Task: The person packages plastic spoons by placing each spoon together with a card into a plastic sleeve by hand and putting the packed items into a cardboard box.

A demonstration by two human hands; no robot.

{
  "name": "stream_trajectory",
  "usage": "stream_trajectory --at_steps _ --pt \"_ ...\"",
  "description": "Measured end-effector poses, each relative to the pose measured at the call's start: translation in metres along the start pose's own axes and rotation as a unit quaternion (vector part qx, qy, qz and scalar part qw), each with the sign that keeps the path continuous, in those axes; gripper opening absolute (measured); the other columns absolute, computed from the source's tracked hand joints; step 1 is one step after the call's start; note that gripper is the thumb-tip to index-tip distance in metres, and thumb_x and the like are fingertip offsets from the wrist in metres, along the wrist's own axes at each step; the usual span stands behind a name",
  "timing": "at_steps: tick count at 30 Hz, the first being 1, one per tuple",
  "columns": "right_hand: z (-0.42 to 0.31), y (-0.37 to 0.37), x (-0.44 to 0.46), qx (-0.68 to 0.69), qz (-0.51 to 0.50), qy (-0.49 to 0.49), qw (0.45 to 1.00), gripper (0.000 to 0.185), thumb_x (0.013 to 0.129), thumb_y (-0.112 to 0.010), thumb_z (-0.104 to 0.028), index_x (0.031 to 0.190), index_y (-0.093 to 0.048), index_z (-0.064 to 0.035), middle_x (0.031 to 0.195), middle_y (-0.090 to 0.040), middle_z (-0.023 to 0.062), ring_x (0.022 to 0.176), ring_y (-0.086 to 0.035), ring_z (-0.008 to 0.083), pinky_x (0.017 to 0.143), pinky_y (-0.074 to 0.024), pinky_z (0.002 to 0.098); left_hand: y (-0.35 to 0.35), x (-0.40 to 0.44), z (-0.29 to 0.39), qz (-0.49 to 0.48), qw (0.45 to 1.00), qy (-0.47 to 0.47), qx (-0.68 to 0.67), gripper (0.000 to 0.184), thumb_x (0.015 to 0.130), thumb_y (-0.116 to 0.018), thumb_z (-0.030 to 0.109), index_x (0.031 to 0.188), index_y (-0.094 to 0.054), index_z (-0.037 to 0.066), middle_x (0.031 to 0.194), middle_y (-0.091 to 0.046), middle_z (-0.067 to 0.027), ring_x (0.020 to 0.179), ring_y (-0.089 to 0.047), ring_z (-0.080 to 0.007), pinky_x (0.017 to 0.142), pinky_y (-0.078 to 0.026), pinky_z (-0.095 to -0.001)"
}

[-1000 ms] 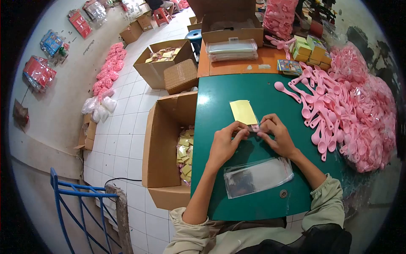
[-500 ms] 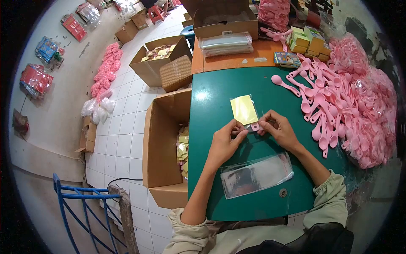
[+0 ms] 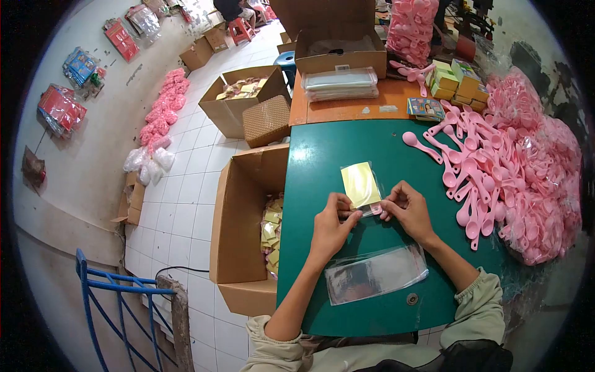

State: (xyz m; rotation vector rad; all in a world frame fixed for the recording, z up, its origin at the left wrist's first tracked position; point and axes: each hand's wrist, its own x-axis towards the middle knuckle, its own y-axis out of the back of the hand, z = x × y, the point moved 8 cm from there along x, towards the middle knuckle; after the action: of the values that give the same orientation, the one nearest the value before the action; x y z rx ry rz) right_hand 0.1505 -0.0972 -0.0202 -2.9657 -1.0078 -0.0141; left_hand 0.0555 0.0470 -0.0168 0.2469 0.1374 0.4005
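Observation:
A clear plastic packet with a yellow card [image 3: 361, 185] inside is held over the green table [image 3: 322, 155]. The pink handle end of a spoon [image 3: 376, 209] shows at its lower edge; the rest of the spoon is hidden. My left hand [image 3: 336, 224] pinches the packet's lower left corner between thumb and fingers. At the lower right corner, my right hand [image 3: 409, 214] is closed on the packet's edge. Between my forearms lies a stack of clear plastic bags [image 3: 375, 273].
Loose pink spoons [image 3: 468, 161] are heaped on the right beside bulging bags of spoons [image 3: 539, 204]. A tall cardboard box [image 3: 242, 211] with yellow-carded packets stands left of the table. More clear bags [image 3: 341, 84] and small boxes [image 3: 455, 80] sit at the back.
The whole scene sits lower in the frame, as my head has tilted up a little. Both hands keep hold of the packet's lower edge.

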Motion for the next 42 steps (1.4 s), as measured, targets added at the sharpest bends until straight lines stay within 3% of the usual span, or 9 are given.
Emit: stream_trajectory --at_steps 5,8,14,21,27,30,33,38,42 --pt "0.0 -0.002 0.001 -0.012 -0.015 0.014 1.0 0.012 0.083 -0.06 -0.001 0.083 -0.049 -0.0003 0.072 -0.059 0.0059 0.063 -0.062 0.011 0.053 -0.049 0.0208 0.0 -0.001 0.005 0.009 0.999 -0.03 0.006 0.029 0.081 -0.065 0.008 0.097 -0.042 0.003 0.083 -0.06 -0.0088 0.073 -0.06 -0.0113 0.061 -0.049 -0.0237" --pt "-0.004 -0.004 0.0 -0.008 -0.016 0.008 1.0 0.01 0.083 -0.06 -0.002 0.091 -0.054 0.0017 0.074 -0.06 0.0064 0.064 -0.062 0.0111 0.054 -0.0495 0.0215 -0.002 0.0 0.004 -0.003 0.999 -0.04 0.022 0.029 0.082 -0.064 0.008 0.099 -0.041 0.004 0.087 -0.059 -0.0092 0.076 -0.06 -0.0117 0.061 -0.049 -0.0237" --pt "-0.001 -0.005 -0.001 -0.058 -0.029 0.0 0.998 0.033 0.084 -0.058 -0.004 0.117 -0.056 0.0011 0.078 -0.064 0.0065 0.064 -0.062 0.0102 0.057 -0.05 0.0215 -0.003 -0.002 0.004 0.012 0.998 -0.049 -0.025 0.028 0.083 -0.061 0.005 0.101 -0.04 0.004 0.097 -0.056 -0.0098 0.084 -0.06 -0.013 0.062 -0.05 -0.0226" --pt "0.001 -0.006 0.0 -0.064 -0.039 -0.004 0.997 0.036 0.086 -0.057 -0.004 0.122 -0.052 0.001 0.081 -0.061 0.0052 0.065 -0.058 0.0087 0.06 -0.0493 0.0214 -0.001 -0.002 0.005 0.029 0.997 -0.074 0.018 0.038 0.083 -0.062 0.009 0.11 -0.035 0.005 0.102 -0.057 -0.0139 0.089 -0.061 -0.016 0.063 -0.052 -0.0264" --pt "-0.006 -0.008 -0.001 -0.056 -0.05 0.022 0.997 0.034 0.086 -0.055 -0.004 0.119 -0.053 0.0003 0.079 -0.061 0.0054 0.065 -0.059 0.0091 0.06 -0.0494 0.0221 0.007 0.005 -0.003 0.058 0.994 0.062 -0.071 0.054 0.082 -0.065 0.015 0.122 -0.031 0.001 0.093 -0.062 -0.0137 0.082 -0.062 -0.0149 0.062 -0.055 -0.0274" --pt "-0.006 -0.007 -0.001 -0.05 -0.057 0.021 0.997 0.033 0.087 -0.054 -0.004 0.119 -0.053 0.0 0.079 -0.06 0.0051 0.064 -0.059 0.009 0.06 -0.0491 0.0221 0.007 0.01 -0.007 0.042 0.996 0.052 -0.051 0.056 0.082 -0.065 0.016 0.124 -0.031 0.001 0.085 -0.063 -0.01 0.079 -0.062 -0.013 0.06 -0.055 -0.0264" --pt "-0.002 -0.006 -0.001 -0.073 -0.065 0.03 0.995 0.033 0.088 -0.051 -0.003 0.12 -0.054 -0.0015 0.079 -0.058 0.0051 0.064 -0.058 0.009 0.06 -0.049 0.022 0.008 0.011 -0.01 0.049 0.996 0.026 -0.076 0.05 0.082 -0.064 0.012 0.121 -0.035 0.001 0.078 -0.064 -0.0101 0.069 -0.061 -0.011 0.058 -0.055 -0.0263" --pt "-0.014 -0.01 -0.006 -0.135 -0.055 0.06 0.988 0.039 0.085 -0.048 0.001 0.122 -0.055 -0.0084 0.078 -0.054 0.0064 0.065 -0.056 0.011 0.06 -0.0478 0.0236 0.01 0.013 -0.017 0.024 0.993 0.034 -0.109 0.037 0.083 -0.061 0.009 0.115 -0.044 0.005 0.079 -0.063 -0.0073 0.071 -0.06 -0.0098 0.057 -0.053 -0.0239" --pt "-0.029 -0.023 -0.01 -0.305 -0.066 0.133 0.941 0.043 0.08 -0.049 0.003 0.121 -0.056 -0.0087 0.078 -0.052 0.0115 0.067 -0.056 0.0207 0.062 -0.0463 0.03 0.005 0.012 -0.017 0.005 0.994 0.025 -0.107 0.03 0.084 -0.06 0.009 0.111 -0.048 0.005 0.08 -0.063 -0.0066 0.072 -0.06 -0.0092 0.057 -0.052 -0.0229"
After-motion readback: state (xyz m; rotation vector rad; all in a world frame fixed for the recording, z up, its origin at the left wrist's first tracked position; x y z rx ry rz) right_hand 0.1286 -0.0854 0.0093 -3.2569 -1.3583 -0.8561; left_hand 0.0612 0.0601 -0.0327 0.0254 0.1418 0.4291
